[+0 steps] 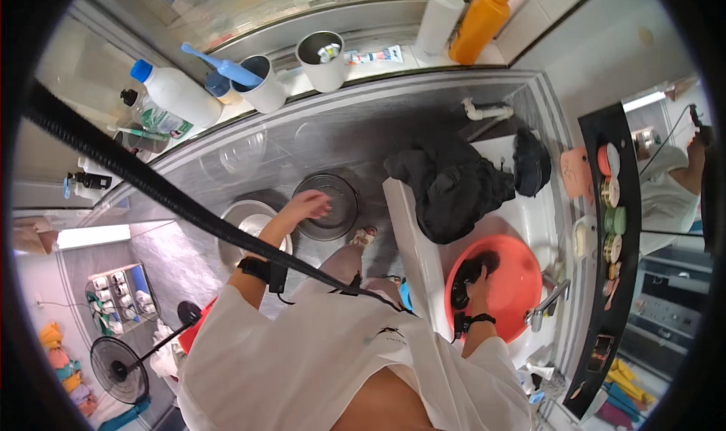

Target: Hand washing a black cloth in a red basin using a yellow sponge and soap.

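Observation:
My right hand (478,286) reaches into a red plastic basin (522,280) in the white sink, its fingers closed on a wet-looking dark cloth (463,280). Part of that hand's grip is hidden by the cloth. Out to the left, my left hand (311,204) hovers with fingers stretched out and nothing in them, above a dark round basin (327,231) on the floor. A black garment (454,185) lies heaped over the sink's far edge, and a smaller black piece (532,162) sits right of it.
A chrome faucet (546,306) leans over the red basin's right side. Another pale basin (234,227) stands beside the dark one. Along the window ledge are cups (321,60), a white bottle (174,91) and an orange pump bottle (480,23). A black hose (151,178) crosses the view.

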Tool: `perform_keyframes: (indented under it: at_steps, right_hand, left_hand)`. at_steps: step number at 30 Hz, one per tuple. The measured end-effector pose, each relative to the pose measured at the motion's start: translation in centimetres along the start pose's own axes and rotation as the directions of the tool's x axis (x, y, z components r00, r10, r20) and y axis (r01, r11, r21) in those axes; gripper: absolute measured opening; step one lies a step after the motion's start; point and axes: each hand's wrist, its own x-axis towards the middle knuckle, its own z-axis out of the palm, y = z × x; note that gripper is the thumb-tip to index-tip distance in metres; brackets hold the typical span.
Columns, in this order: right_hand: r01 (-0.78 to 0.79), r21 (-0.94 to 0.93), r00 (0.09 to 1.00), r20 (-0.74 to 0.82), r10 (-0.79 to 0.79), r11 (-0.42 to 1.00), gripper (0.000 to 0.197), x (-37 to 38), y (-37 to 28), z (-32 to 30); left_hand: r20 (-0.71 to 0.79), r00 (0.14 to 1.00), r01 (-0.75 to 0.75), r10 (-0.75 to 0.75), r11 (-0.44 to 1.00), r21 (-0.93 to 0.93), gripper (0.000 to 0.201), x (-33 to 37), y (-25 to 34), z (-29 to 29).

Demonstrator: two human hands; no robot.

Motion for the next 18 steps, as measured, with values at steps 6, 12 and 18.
perform_keyframes:
  at_steps: [6, 12, 18]
  right_hand:
    - [-0.154, -0.097, 0.976, -0.167, 0.136, 0.983, 0.087, 4.8, 1.6, 2.0]
    - [0.217, 0.346, 0.976, -0.084, -0.2, 0.913, 0.059, 4.1, -2.1, -4.2]
    - [0.053, 0.738, 0.998, -0.05, -0.023, 0.672, 0.064, 1.4, -2.3, -7.2]
  left_hand:
    - [-0.342, 0.916, 0.019, -0.209, 0.875, -0.484, 0.033, -1.4, -10.2, -6.3]
    - [-0.273, 0.946, -0.015, -0.176, 0.816, -0.579, 0.033, -1.9, -13.1, -5.7]
    - [-0.157, 0.987, -0.065, -0.039, 0.794, -0.605, 0.03, -0.2, -11.6, -3.6]
